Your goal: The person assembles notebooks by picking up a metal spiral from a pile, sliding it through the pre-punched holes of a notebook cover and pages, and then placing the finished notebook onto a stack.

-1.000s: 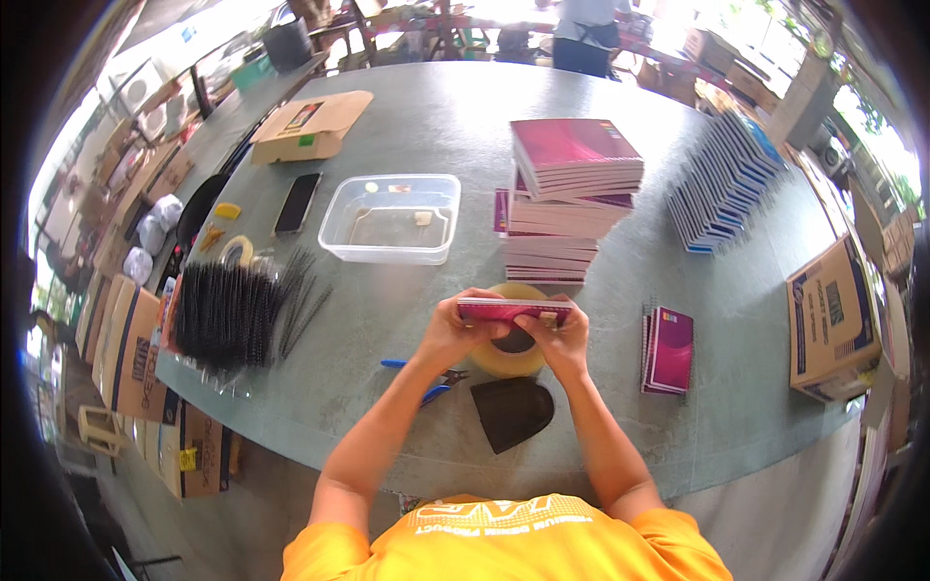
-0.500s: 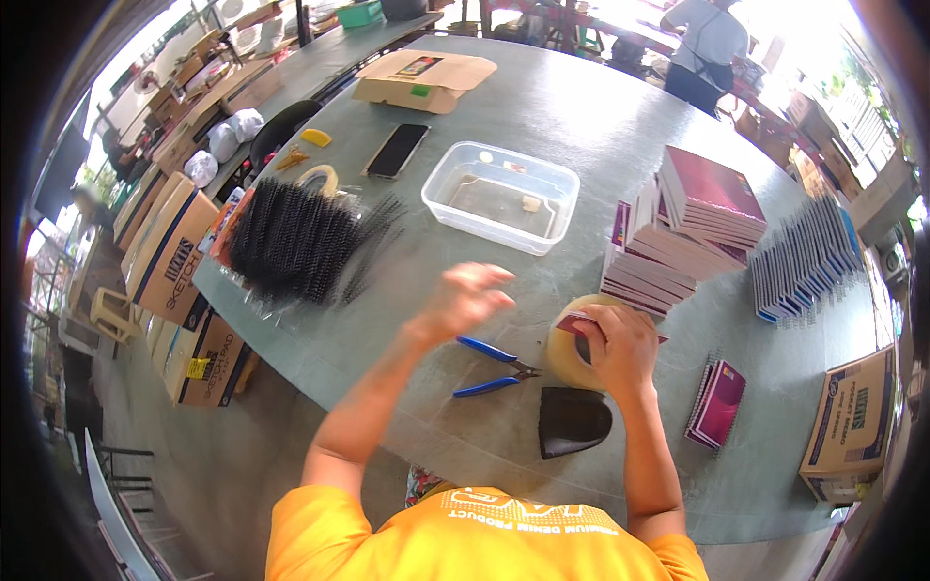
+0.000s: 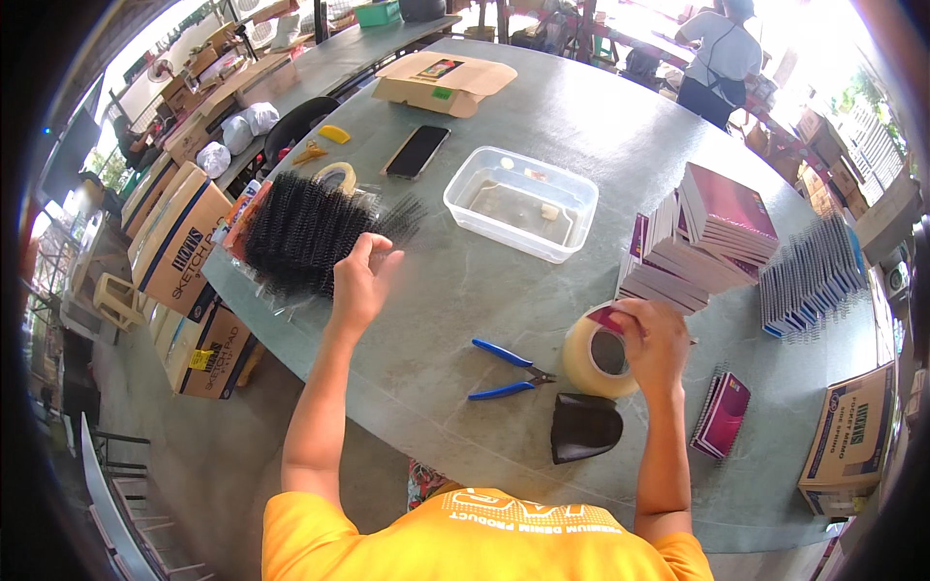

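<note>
At the table's (image 3: 581, 126) left edge lay a heap of black binding coils (image 3: 300, 232). The left hand (image 3: 360, 281), fingers loosely spread and empty, reached just beside them; half a second earlier it hung in mid-table. Blue pliers (image 3: 509, 373) lay near the front edge. The right hand (image 3: 657, 341) gripped a maroon booklet (image 3: 608, 316) on a tape roll (image 3: 596, 356), as before. Judged progress: many booklets stacked, this one not yet bound.
</note>
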The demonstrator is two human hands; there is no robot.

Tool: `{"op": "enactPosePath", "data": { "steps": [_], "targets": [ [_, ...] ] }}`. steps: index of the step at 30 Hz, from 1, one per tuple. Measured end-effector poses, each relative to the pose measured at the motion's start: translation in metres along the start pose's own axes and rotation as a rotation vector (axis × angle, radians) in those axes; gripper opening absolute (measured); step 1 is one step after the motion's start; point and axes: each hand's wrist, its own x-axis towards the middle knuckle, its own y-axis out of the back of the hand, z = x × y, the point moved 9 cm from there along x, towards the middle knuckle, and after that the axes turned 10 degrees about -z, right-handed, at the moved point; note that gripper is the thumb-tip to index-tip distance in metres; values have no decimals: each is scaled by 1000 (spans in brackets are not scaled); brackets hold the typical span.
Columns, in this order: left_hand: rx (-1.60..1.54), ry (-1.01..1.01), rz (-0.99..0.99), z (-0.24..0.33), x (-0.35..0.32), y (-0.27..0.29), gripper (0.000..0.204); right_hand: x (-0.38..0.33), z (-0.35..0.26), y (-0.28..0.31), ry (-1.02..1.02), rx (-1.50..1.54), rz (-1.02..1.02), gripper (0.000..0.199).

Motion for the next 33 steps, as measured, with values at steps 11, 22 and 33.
{"op": "enactPosePath", "data": {
  "steps": [11, 22, 33],
  "targets": [
    [-632, -221, -312, 87, 6, -79, 26, -4, 8, -13, -91, 8, -24, 12],
    [-527, -230, -444, 108, -11, -124, 16, -3, 7, -20, -158, -12, -108, 10],
    [-256, -539, -373, 154, -41, -157, 12, -1, 6, -24, -111, 88, -187, 14]
  ]
}}
